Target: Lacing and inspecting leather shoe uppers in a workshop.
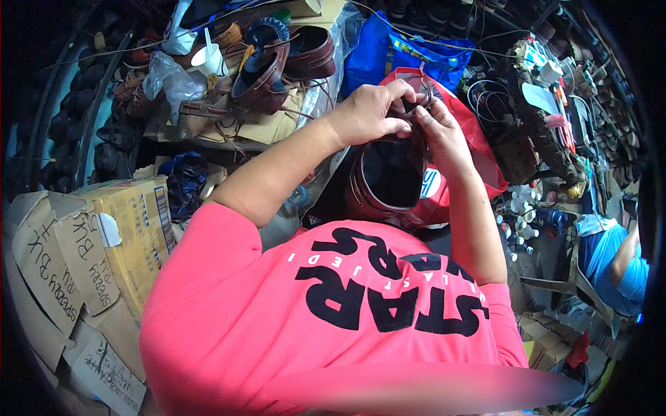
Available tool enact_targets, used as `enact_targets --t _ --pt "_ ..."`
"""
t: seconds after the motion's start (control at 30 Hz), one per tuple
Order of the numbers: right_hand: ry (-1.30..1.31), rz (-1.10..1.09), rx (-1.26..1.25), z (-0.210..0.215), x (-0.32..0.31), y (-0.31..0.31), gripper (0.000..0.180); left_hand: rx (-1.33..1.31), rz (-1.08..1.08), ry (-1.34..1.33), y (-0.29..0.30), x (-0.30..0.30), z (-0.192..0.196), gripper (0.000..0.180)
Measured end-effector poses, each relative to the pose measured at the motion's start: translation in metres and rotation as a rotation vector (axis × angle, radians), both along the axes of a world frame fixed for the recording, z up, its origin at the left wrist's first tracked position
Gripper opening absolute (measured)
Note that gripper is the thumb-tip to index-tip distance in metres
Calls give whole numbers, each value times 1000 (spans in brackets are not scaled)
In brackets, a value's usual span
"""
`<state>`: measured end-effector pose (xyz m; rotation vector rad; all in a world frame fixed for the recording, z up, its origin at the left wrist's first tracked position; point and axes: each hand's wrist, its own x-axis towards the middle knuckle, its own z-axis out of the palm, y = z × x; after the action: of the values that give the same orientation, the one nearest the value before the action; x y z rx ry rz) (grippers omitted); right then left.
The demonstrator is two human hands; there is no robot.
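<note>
A dark brown leather boat shoe [362, 193] is right in front of me, its heel and open collar toward my chest. At the far end of its opening my left hand [374, 111] is closed, thumb and fingers pinching what looks like a dark shoelace [431, 89]. Opposite it, my right hand [444, 132] pinches at the same spot, its fingertips almost meeting those of the left. The shoe's toe and tongue are hidden behind my hands. Under and beside the shoe is a red plastic bag [475, 149].
On the bench at the upper left lie more brown shoes [260, 87], a white cup [209, 61] and clear plastic wrapping [172, 83]. A blue bag [409, 52] stands beyond my hands. Cardboard boxes [132, 229] crowd my left; small bottles [520, 215] and a person in blue [610, 260] are right.
</note>
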<state>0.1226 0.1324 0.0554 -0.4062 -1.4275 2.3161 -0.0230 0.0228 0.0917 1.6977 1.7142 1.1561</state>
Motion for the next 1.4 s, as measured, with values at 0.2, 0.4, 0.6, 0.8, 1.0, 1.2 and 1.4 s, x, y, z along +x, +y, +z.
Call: enact_targets --t 0.2,0.4,0.6,0.8,1.0,1.2,1.4 --pt "-262 -322 311 -3 3 -2 30 346 -32 456 0 7 -13 27" --pt "-141 -301 186 -1 5 -5 25 356 -4 639 -3 8 -28 28" --pt "-214 -108 662 21 20 -17 22 249 -27 681 -9 3 -15 17" --pt "-243 -261 1206 19 20 -18 23 -184 -158 96 0 -5 -14 20" --pt "-172 -670 1696 17 12 -35 21 -275 -85 -804 5 -3 -28 28" --pt "-256 -465 1652 26 11 -45 30 -225 134 -995 3 1 -29 28" --pt "-331 -562 1783 8 -2 -37 15 -215 166 -852 4 -2 -40 33"
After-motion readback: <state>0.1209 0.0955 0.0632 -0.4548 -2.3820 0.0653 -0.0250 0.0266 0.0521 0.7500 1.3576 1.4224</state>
